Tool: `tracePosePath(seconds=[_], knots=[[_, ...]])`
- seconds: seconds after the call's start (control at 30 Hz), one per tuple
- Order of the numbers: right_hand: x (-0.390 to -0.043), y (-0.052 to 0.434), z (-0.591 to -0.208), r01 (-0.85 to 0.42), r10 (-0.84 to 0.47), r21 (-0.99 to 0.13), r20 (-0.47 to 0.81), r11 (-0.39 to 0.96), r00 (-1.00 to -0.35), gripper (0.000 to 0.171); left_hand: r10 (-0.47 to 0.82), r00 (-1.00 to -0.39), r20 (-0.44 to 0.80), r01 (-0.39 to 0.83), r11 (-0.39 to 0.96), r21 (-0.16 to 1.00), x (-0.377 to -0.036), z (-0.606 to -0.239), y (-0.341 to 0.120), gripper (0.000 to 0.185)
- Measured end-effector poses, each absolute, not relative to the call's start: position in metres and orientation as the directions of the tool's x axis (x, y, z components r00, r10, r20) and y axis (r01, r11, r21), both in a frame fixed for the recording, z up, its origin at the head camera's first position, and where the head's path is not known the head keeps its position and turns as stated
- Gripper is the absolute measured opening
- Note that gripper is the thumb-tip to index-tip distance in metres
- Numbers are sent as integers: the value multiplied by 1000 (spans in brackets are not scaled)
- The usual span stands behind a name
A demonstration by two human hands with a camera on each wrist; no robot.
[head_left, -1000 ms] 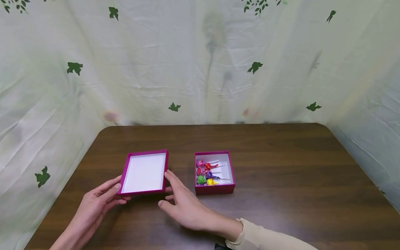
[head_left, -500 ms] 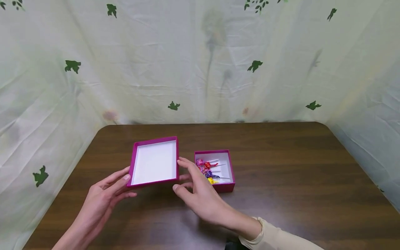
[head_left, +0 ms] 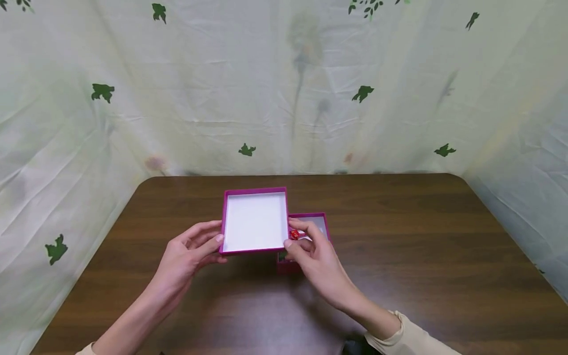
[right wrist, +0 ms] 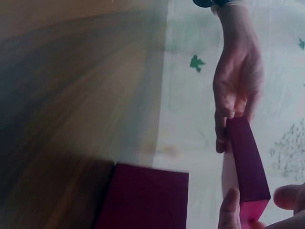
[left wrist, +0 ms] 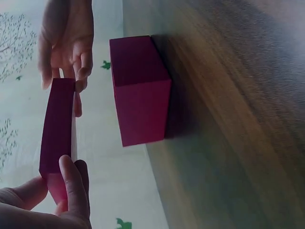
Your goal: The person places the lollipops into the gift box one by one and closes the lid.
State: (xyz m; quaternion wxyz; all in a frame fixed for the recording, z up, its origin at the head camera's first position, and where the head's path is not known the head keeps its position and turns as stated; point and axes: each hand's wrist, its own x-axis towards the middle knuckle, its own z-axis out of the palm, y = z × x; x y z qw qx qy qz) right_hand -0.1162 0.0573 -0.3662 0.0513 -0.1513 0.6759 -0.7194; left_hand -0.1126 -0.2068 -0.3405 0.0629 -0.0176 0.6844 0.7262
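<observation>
A magenta square box lid, its white inside facing the head camera, is held up off the table by both hands. My left hand pinches its left edge, thumb at the near corner. On the other side my right hand grips the right edge between thumb and fingers. Behind and partly under the lid stands a matching open box. One red wrapped lollipop shows in it; the lid and right hand hide most of the rest. The left wrist view shows the lid apart from the box.
The dark wood table spreads out on both sides of the box. Pale cloth printed with green leaves hangs behind the table's far edge and along both sides.
The lid has risen and moved right, from left of the box to partly in front of it. Both hands moved with it, and the right thumb has closed onto the lid's near right corner.
</observation>
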Motion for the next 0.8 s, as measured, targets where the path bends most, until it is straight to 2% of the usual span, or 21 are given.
tracePosePath(seconds=[0.27, 0.43, 0.57, 0.8], knots=[[-128, 82, -360, -112, -198, -994, 112, -15, -974, 29, 177, -972, -152, -154, 4, 988, -129, -332, -189, 57], [-136, 100, -355, -116, -168, -989, 99, 96, -981, 41, 252, -948, -195, -194, 28, 981, -140, -325, -177, 55], [-141, 112, -353, -99, -170, -986, 75, 136, -983, 50, 247, -946, -208, -205, 36, 978, -148, -323, -167, 54], [-147, 130, -351, -103, -169, -977, 72, 185, -983, 48, 208, -958, -195, -189, 47, 981, -162, -331, -153, 48]])
